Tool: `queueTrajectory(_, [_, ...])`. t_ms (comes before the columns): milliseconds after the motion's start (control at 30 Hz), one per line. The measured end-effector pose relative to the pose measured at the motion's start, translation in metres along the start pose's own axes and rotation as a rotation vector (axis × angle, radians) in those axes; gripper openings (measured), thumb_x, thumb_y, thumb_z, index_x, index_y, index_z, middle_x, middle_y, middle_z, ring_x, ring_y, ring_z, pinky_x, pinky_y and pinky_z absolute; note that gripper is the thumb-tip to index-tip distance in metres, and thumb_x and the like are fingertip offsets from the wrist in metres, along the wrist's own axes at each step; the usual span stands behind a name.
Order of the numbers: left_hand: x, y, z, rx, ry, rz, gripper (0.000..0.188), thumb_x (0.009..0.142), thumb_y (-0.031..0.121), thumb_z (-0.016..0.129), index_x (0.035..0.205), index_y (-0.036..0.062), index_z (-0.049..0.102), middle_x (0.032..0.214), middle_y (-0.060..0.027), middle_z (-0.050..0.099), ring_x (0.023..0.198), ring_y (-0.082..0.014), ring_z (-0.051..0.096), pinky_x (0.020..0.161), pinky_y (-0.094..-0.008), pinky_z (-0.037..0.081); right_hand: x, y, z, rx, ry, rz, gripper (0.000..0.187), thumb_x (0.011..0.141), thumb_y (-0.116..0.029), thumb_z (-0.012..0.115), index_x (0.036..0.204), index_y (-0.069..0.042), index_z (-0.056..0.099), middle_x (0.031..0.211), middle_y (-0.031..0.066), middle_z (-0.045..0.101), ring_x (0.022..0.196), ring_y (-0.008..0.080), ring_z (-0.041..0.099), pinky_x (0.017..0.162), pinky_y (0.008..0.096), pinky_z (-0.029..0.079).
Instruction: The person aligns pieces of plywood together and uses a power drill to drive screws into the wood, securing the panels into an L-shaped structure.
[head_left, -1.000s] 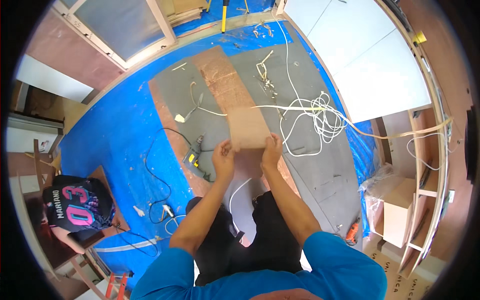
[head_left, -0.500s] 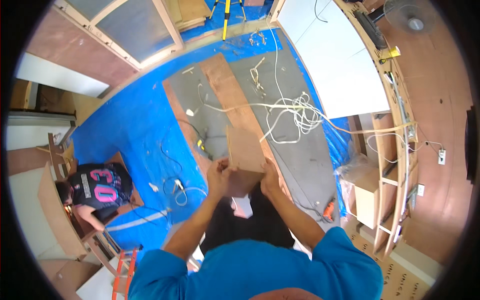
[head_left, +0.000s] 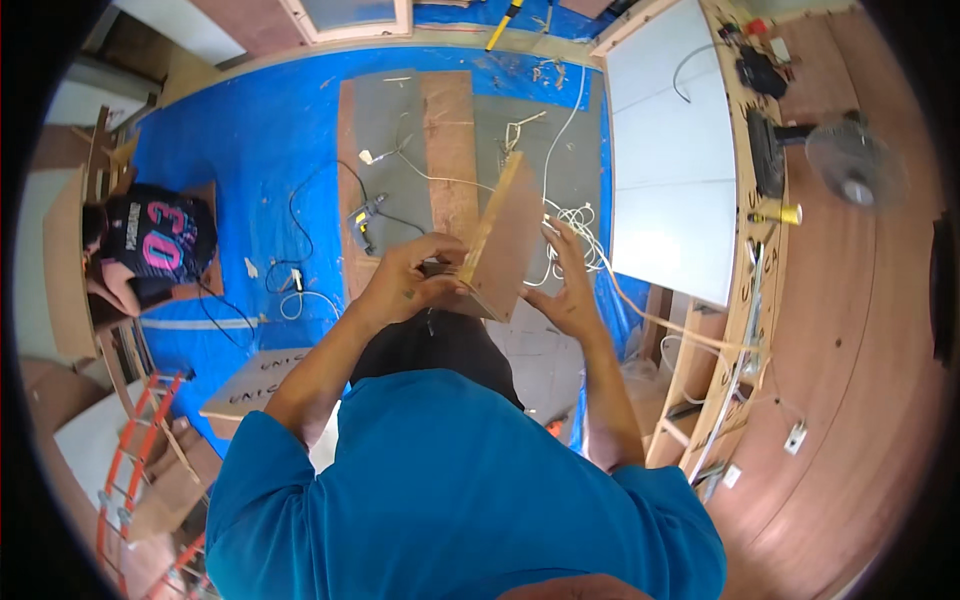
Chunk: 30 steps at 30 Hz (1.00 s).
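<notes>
Upright in front of my body is a brown wooden board piece [head_left: 510, 240] with a pale raw edge, and a second brown panel seems to meet it at an angle at the bottom. My left hand [head_left: 410, 280] grips its left side, thumb low and fingers against the edge. On the other side, my right hand [head_left: 570, 290] has its fingers spread, with the thumb tip close to the board's lower right corner; whether it touches is hard to tell. Beyond the board, a yellow and grey power drill [head_left: 365, 218] lies on the floor.
A blue tarp [head_left: 230, 130] covers the floor around grey sheets and a wooden plank [head_left: 448, 130]. White cable [head_left: 580, 225] is coiled at the right. A co-worker [head_left: 155, 235] crouches at the left near an orange ladder [head_left: 130, 450]. A fan [head_left: 855, 170] stands by the right wall.
The board piece has been turned and raised so its raw edge faces left. My right hand has opened from its hold on the board. My view has shifted.
</notes>
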<state>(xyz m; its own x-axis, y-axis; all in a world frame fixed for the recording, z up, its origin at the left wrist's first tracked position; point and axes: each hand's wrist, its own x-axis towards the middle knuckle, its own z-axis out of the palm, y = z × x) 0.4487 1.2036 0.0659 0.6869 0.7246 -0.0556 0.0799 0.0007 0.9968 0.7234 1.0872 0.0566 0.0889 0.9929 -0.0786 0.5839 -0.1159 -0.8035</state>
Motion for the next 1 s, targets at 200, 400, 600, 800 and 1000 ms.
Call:
queueTrajectory(200, [0.063,0.004,-0.018,-0.148,-0.154,-0.042,0.051,0.077,0.001,0.086,0.124,0.0028,0.067,0.108,-0.0088,0.072,0.098,-0.0176,0.071,0.090,-0.0310,0.057,0.147,-0.051,-0.067,-0.517,-0.452,-0.568,0.083,0.069,-0.038,0.091,0.141,-0.015,0.059,0.150,0.0105,0.049,0.143,0.0359,0.042,0.118,0.0546,0.031])
queueTrajectory(400, [0.161,-0.053,-0.057,-0.183,-0.238,-0.092,0.055,0.075,0.000,0.084,0.127,0.0050,0.066,0.120,-0.0147,0.070,0.109,-0.0281,0.069,0.093,-0.0364,0.055,0.265,0.043,-0.048,-0.172,-0.899,-0.374,0.060,0.074,-0.044,0.088,0.122,-0.014,0.070,0.117,0.0061,0.070,0.117,0.0289,0.061,0.106,0.0492,0.036])
queueTrajectory(600, [0.260,-0.164,-0.092,0.310,0.279,0.037,0.078,0.071,0.016,0.085,0.143,0.0061,0.055,0.143,-0.0196,0.056,0.136,-0.0392,0.049,0.112,-0.0473,0.042,0.362,0.138,-0.013,-0.247,-0.585,-0.210,0.054,0.080,-0.045,0.082,0.117,-0.008,0.071,0.112,0.0136,0.072,0.106,0.0355,0.067,0.092,0.0472,0.048])
queueTrajectory(800, [0.320,-0.256,-0.053,0.106,0.643,-0.265,0.069,0.082,0.007,0.080,0.145,0.0030,0.053,0.138,-0.0216,0.059,0.132,-0.0407,0.054,0.109,-0.0452,0.044,0.472,0.205,0.063,-0.390,-0.584,-0.059,0.053,0.081,-0.045,0.078,0.116,-0.005,0.072,0.106,0.0180,0.074,0.098,0.0392,0.070,0.084,0.0466,0.054])
queueTrajectory(1000, [0.391,-0.358,-0.044,0.171,1.009,-0.478,0.049,0.084,0.002,0.078,0.131,0.0007,0.066,0.120,-0.0168,0.067,0.104,-0.0298,0.067,0.088,-0.0368,0.056,0.566,0.285,0.127,-0.421,-0.781,-0.083,0.052,0.084,-0.052,0.074,0.112,-0.007,0.074,0.100,0.0194,0.073,0.094,0.0389,0.070,0.081,0.0478,0.054])
